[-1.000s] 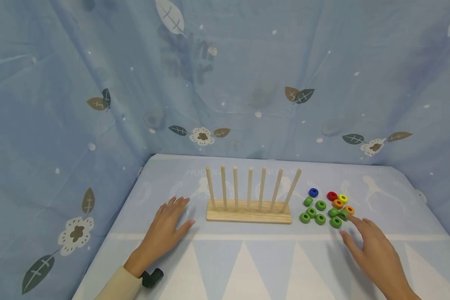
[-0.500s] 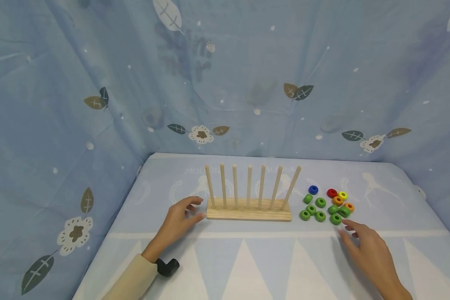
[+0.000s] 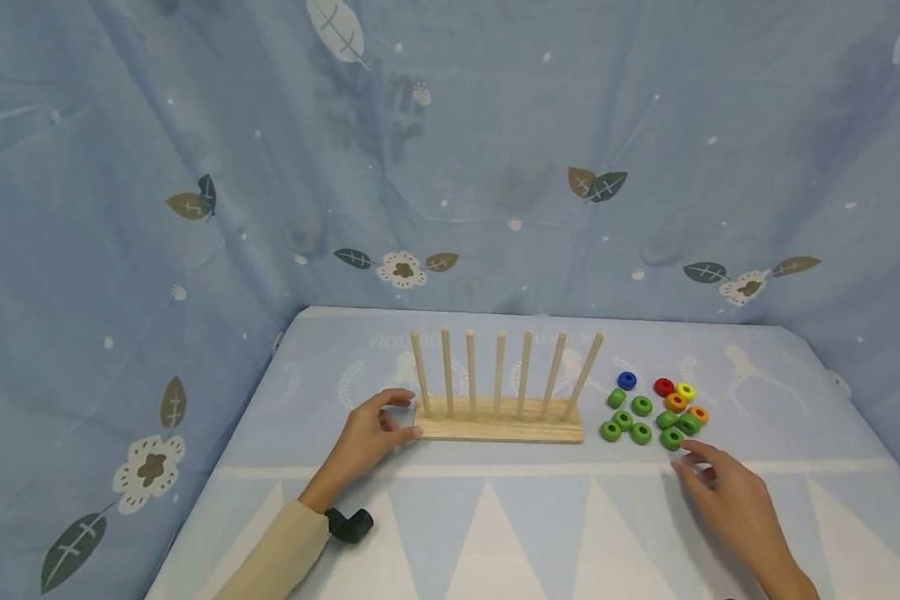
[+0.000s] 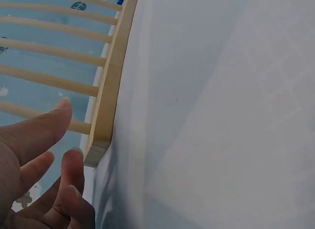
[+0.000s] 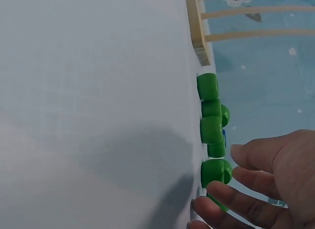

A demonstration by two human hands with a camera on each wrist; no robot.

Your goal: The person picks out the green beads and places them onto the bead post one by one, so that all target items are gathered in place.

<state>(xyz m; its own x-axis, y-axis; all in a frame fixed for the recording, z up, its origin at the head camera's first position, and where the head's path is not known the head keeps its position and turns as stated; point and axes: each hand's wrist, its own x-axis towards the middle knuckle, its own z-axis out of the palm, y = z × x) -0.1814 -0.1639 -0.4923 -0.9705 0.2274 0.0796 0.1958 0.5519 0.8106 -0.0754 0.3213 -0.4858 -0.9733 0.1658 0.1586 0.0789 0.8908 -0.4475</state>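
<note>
A pale wooden rack [image 3: 498, 429] with several upright pegs stands mid-table. My left hand [image 3: 367, 429] is at its left end, thumb by the front corner and bent fingers behind. In the left wrist view the thumb [image 4: 61, 111] and fingertips lie close to the base's end [image 4: 101, 145]; contact is unclear. My right hand [image 3: 738, 500] hovers just in front of the beads, its index fingertip close to the nearest green bead [image 3: 672, 439]. Nothing shows between its thumb and fingers; in the right wrist view they spread beside green beads [image 5: 212, 173].
More green beads [image 3: 641, 433] lie grouped right of the rack. Behind them are a blue bead [image 3: 627, 381], a red bead [image 3: 663, 387], a yellow bead [image 3: 686, 392] and orange beads [image 3: 675, 402]. Patterned blue cloth [image 3: 480, 167] hangs around the table.
My left hand has moved right, from flat on the table with spread fingers to the rack's left end, its fingers now bent. My right hand has drawn back slightly from the green beads.
</note>
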